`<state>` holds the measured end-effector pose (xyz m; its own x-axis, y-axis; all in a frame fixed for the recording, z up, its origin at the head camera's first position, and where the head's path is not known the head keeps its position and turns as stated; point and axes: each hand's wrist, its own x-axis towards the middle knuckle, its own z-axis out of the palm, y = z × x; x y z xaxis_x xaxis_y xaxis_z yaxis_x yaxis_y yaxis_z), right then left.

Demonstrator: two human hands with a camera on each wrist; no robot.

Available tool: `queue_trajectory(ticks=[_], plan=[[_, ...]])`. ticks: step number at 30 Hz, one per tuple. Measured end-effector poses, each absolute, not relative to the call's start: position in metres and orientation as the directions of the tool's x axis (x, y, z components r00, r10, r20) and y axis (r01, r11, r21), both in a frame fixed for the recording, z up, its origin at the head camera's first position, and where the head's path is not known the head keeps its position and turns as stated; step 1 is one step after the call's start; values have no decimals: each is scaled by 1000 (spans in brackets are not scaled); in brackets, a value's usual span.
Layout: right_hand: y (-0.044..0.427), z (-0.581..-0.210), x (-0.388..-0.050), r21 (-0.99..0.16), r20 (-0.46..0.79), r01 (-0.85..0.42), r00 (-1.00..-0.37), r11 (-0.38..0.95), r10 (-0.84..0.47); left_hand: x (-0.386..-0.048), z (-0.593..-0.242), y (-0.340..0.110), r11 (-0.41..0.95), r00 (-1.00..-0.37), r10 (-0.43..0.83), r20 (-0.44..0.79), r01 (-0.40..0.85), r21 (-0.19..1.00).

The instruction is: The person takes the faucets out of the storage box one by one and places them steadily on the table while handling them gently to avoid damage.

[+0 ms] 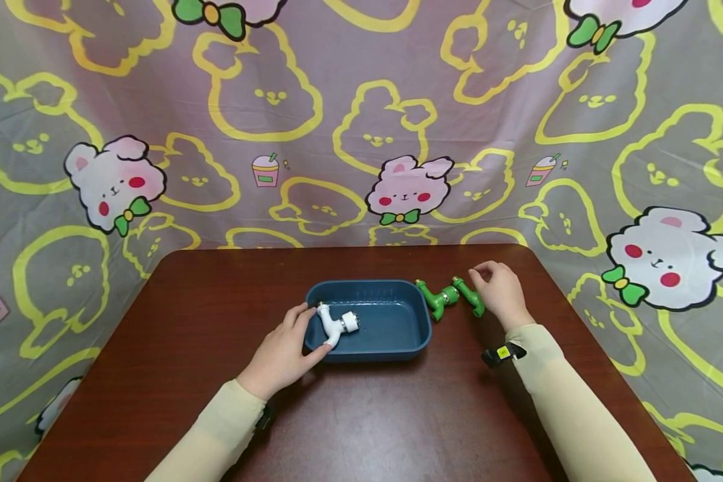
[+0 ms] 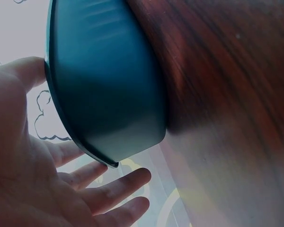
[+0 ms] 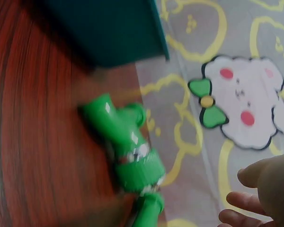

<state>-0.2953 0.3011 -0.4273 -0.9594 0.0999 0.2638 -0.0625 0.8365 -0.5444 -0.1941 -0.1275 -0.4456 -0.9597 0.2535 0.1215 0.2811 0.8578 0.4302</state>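
Observation:
A blue rectangular basin [image 1: 391, 284] stands on the table. My left hand [image 1: 284, 351] is at its left end, the thumb touching the rim and the other fingers loosely extended along the end. Inside the basin, by that hand, lies a white plastic tap [image 1: 333, 326] with a round knob. Right of the basin, a green plastic tap [image 1: 438, 300] with a ribbed knob lies on the table, a second green tap [image 1: 470, 297] beside it. My right hand [image 1: 501, 289] hovers by the second tap, fingers loosely bent; nothing shows in its grasp.
The dark reddish-brown wooden table [image 1: 361, 415] extends in front of the basin and to both sides. Behind it hangs a grey cloth [image 1: 313, 73] with yellow outlines and cartoon animals. A dark strap [image 1: 503, 354] circles the right wrist.

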Motion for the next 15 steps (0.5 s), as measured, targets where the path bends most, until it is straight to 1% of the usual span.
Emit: queue_trajectory(ticks=[6,11,15], plan=[[279,-415,-287,-548,312,-144,-949,824,42,-194,-446,-128,857,-961,251,114,275,435],[264,-410,-283,-536,375,-221,-927,815,-5,-194,-447,-128,856,-961,252,116,277,437],[253,-407,-280,-535,400,-261,-916,803,-31,-195,-447,-128,855,-959,253,123,282,435]])
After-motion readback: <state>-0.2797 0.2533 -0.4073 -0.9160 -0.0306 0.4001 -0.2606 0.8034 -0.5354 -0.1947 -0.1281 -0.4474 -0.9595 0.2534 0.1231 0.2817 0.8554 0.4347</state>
